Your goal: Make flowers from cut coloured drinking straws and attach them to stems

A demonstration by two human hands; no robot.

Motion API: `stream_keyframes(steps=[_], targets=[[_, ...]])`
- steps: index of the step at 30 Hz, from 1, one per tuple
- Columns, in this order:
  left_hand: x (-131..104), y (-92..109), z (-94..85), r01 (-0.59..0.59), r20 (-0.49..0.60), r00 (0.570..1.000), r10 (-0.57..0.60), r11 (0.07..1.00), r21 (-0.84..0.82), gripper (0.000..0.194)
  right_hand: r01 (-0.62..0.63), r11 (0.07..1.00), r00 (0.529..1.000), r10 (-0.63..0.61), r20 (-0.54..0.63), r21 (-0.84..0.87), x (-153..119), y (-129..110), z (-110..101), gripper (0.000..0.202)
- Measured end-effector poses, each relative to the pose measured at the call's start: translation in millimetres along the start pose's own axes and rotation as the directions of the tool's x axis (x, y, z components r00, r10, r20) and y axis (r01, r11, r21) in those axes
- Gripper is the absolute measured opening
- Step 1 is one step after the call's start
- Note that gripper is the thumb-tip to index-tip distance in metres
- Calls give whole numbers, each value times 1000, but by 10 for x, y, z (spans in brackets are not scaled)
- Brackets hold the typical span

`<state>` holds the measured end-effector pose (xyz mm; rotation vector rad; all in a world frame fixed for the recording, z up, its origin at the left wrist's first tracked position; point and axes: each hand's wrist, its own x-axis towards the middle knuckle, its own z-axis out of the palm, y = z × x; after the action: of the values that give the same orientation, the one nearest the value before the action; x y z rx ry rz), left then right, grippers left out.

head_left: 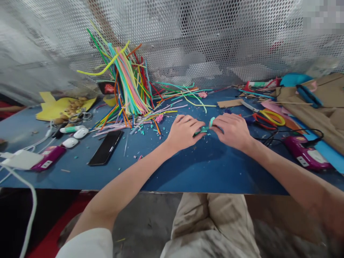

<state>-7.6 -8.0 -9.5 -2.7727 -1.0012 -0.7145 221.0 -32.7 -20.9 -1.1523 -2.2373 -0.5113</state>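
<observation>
Both my hands meet above the blue table, at the middle of the view. My left hand [185,132] is closed, its thumb and fingertips pinching a small green strip [204,129]. Just to the right, my right hand [231,129] is closed too, with a curled mint-green piece [212,121] between its thumb and index finger. The strip spans the small gap between the two hands. How the curled piece and the strip join is too small to tell.
On the blue table [188,175], a bundle of coloured pipe cleaners [129,82] stands back left. A black phone [105,148] lies left of my hands. Scissors [268,118], cardboard [319,104] and a purple power strip [307,152] are at the right. A perforated metal panel [174,39] rises behind.
</observation>
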Motion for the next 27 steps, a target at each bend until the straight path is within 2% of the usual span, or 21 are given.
stream_keyframes(steps=[2, 5, 8, 11, 16, 20, 22, 24, 27], targets=[[-7, 3, 20, -59, -33, 997, 63, 992, 116, 26, -71, 996, 998, 70, 7, 50, 2, -18, 25, 20], [0, -10, 36, -102, -55, 992, 114, 976, 195, 27, -133, 986, 991, 132, 20, 103, -3, -46, 51, 18], [4, -22, 32, -150, -30, 987, 160, 965, 213, 30, -140, 981, 990, 139, 19, 133, -15, -41, 64, 18], [-3, -10, 22, -169, 14, 985, 170, 965, 200, 33, -95, 983, 995, 97, -5, 156, -30, 2, 59, 18], [-19, 25, 10, -29, 33, 999, 28, 999, 44, 30, 55, 989, 998, -55, -7, 139, -45, 85, 17, 16], [-7, 13, -11, 39, 112, 994, -21, 986, -161, 27, 136, 982, 990, -138, 8, 131, -47, 125, -14, 15], [6, -4, -18, 99, 169, 985, -47, 944, -315, 26, 162, 977, 986, -167, 20, 137, -45, 130, -41, 15], [18, -19, -19, 199, 236, 968, -90, 848, -491, 25, 169, 974, 983, -177, 39, 147, -43, 126, -79, 16], [30, -25, -9, 355, 346, 928, -134, 595, -721, 26, 171, 974, 983, -179, 40, 149, -52, 124, -141, 15]])
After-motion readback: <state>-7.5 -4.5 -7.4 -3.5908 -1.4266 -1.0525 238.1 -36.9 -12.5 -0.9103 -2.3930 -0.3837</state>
